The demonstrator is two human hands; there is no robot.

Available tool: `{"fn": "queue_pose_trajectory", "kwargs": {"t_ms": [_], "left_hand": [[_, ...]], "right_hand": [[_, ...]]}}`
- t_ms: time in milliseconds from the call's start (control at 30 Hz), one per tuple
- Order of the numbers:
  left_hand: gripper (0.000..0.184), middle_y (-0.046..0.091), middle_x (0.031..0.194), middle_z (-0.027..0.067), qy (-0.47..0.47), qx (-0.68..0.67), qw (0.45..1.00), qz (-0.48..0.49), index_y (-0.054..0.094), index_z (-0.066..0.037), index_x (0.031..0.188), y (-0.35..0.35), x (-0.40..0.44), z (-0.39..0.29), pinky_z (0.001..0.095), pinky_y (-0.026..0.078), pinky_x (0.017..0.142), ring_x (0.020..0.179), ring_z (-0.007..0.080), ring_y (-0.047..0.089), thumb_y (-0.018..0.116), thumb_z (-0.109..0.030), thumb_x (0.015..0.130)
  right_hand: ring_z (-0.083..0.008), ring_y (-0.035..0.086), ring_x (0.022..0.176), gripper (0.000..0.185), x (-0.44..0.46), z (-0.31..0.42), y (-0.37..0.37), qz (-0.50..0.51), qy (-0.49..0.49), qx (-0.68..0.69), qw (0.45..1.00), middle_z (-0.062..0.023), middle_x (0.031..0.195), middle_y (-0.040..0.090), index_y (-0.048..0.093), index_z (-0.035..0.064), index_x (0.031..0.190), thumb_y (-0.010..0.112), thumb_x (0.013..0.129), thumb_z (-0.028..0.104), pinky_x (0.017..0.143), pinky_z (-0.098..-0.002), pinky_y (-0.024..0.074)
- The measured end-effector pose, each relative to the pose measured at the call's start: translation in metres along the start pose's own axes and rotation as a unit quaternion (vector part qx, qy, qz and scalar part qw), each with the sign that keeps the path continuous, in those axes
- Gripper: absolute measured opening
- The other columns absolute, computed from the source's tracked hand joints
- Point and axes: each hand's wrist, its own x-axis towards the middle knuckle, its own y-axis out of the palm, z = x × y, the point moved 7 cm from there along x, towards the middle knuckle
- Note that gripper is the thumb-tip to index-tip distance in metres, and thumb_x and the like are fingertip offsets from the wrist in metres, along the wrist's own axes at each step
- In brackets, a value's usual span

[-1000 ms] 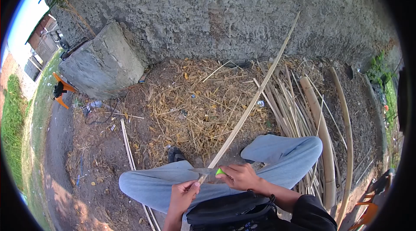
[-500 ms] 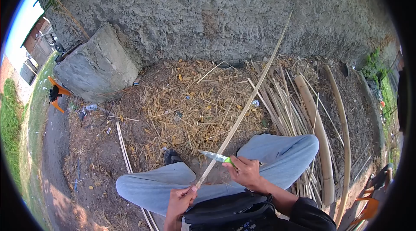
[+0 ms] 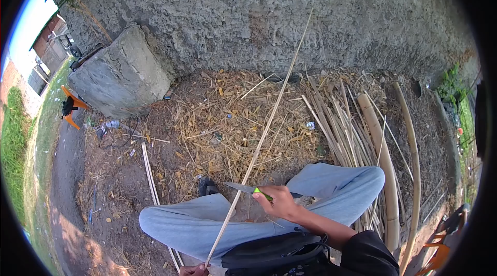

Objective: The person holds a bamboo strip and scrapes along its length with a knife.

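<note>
A long, thin bamboo strip (image 3: 264, 133) slants from low in the view up in front of the rough wall. Its near end is pinched by my left hand (image 3: 194, 270), which is partly cut off at the bottom edge. My right hand (image 3: 281, 204) is wrapped around the green handle of a knife (image 3: 249, 189). The blade points left and crosses the strip between my knees; I cannot tell how firmly it touches. My bent legs (image 3: 336, 190) lie on both sides of the strip.
At right lie a pile of bamboo strips (image 3: 336, 128), a thick bamboo pole (image 3: 379, 159) and a curved pole (image 3: 409, 136). Two strips (image 3: 150, 175) lie at left. A concrete block (image 3: 119, 74) stands against the wall (image 3: 233, 22). Dry leaves and shavings (image 3: 217, 146) cover the ground.
My left hand has moved down and left, drawing the strip back past the knife. The strip's far end has shifted left. My right hand and the knife have moved slightly left.
</note>
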Motion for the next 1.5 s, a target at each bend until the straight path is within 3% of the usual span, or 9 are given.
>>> {"fn": "queue_pose_trajectory", "kwargs": {"t_ms": [167, 367, 500, 767, 967, 1100, 1200, 1367, 1500], "left_hand": [[0.043, 0.041, 0.052, -0.0037, -0.045, -0.021, 0.997, -0.056, 0.057, -0.005, 0.061, -0.004, -0.026, 0.025, 0.0246, 0.020, 0.042, 0.044, 0.0053, 0.031, 0.060, -0.029, 0.097], [0.030, 0.044, 0.056, -0.0045, -0.067, -0.017, 0.998, -0.011, 0.067, 0.001, 0.092, -0.005, -0.017, 0.057, 0.0225, 0.022, 0.041, 0.044, 0.0046, 0.033, 0.059, -0.027, 0.098], [0.031, 0.044, 0.056, -0.0047, -0.083, -0.027, 0.996, -0.017, 0.067, 0.002, 0.091, -0.005, -0.018, 0.053, 0.0219, 0.022, 0.041, 0.044, 0.0044, 0.033, 0.059, -0.027, 0.098], [0.035, 0.042, 0.054, -0.0055, -0.037, -0.033, 0.997, -0.051, 0.061, -0.006, 0.068, 0.001, -0.022, 0.035, 0.0247, 0.020, 0.043, 0.045, 0.0046, 0.031, 0.062, -0.028, 0.096], [0.033, 0.044, 0.055, -0.0047, -0.045, -0.024, 0.997, -0.055, 0.060, -0.006, 0.067, 0.005, -0.023, 0.046, 0.0256, 0.020, 0.043, 0.045, 0.0049, 0.030, 0.063, -0.024, 0.094], [0.030, 0.045, 0.055, -0.0037, -0.033, -0.040, 0.998, -0.044, 0.062, -0.004, 0.070, 0.003, -0.021, 0.050, 0.0250, 0.020, 0.043, 0.045, 0.0051, 0.032, 0.063, -0.022, 0.094], [0.027, 0.046, 0.055, -0.0030, -0.046, -0.060, 0.995, -0.068, 0.065, 0.000, 0.076, 0.003, -0.027, 0.045, 0.0243, 0.020, 0.042, 0.045, 0.0050, 0.033, 0.064, -0.021, 0.093], [0.029, 0.047, 0.056, -0.0030, -0.063, -0.046, 0.994, -0.070, 0.068, 0.004, 0.086, 0.002, -0.034, 0.040, 0.0234, 0.020, 0.042, 0.045, 0.0042, 0.033, 0.064, -0.023, 0.094], [0.030, 0.046, 0.057, -0.0034, -0.062, -0.045, 0.996, -0.052, 0.067, 0.004, 0.086, 0.006, -0.036, 0.031, 0.0232, 0.020, 0.042, 0.045, 0.0042, 0.032, 0.063, -0.025, 0.095]], "right_hand": [[-0.0278, 0.062, 0.052, 0.024, -0.005, 0.014, 0.026, 0.052, -0.032, 0.026, 0.998, -0.0118, 0.069, 0.066, 0.072, 0.0019, 0.090, 0.071, 0.088, 0.025, 0.047, -0.0367, 0.0486], [-0.0272, 0.063, 0.052, 0.030, -0.017, 0.030, 0.032, 0.120, -0.082, -0.031, 0.989, -0.0078, 0.069, 0.066, 0.072, 0.0054, 0.093, 0.068, 0.090, 0.035, 0.044, -0.0364, 0.0476], [-0.0210, 0.060, 0.048, 0.028, -0.031, 0.035, 0.043, 0.177, -0.092, -0.043, 0.979, -0.0038, 0.064, 0.061, 0.072, 0.0069, 0.093, 0.072, 0.086, 0.034, 0.041, -0.0346, 0.0450], [-0.0224, 0.059, 0.046, 0.028, -0.035, 0.044, 0.038, 0.117, -0.178, -0.076, 0.974, -0.0035, 0.068, 0.064, 0.069, 0.0086, 0.091, 0.070, 0.088, 0.036, 0.039, -0.0349, 0.0436], [-0.0207, 0.059, 0.045, 0.022, 0.006, -0.007, -0.005, 0.000, -0.060, -0.126, 0.990, -0.0045, 0.064, 0.063, 0.070, 0.0062, 0.087, 0.074, 0.085, 0.028, 0.037, -0.0344, 0.0431], [-0.0205, 0.057, 0.045, 0.019, 0.005, 0.005, -0.006, -0.045, -0.092, -0.130, 0.986, -0.0054, 0.063, 0.061, 0.071, 0.0024, 0.088, 0.075, 0.083, 0.021, 0.038, -0.0338, 0.0413], [-0.0194, 0.058, 0.046, 0.021, -0.006, 0.024, 0.003, -0.002, -0.093, -0.100, 0.991, -0.0044, 0.062, 0.060, 0.070, 0.0035, 0.089, 0.076, 0.083, 0.023, 0.039, -0.0332, 0.0423], [-0.0202, 0.061, 0.048, 0.030, -0.048, 0.074, 0.040, 0.166, -0.280, -0.040, 0.945, -0.0010, 0.062, 0.053, 0.067, 0.0097, 0.086, 0.068, 0.089, 0.040, 0.039, -0.0323, 0.0442], [-0.0190, 0.061, 0.048, 0.031, -0.050, 0.072, 0.045, 0.193, -0.271, -0.038, 0.942, -0.0009, 0.063, 0.052, 0.066, 0.0109, 0.087, 0.066, 0.089, 0.042, 0.039, -0.0317, 0.0438]]}}
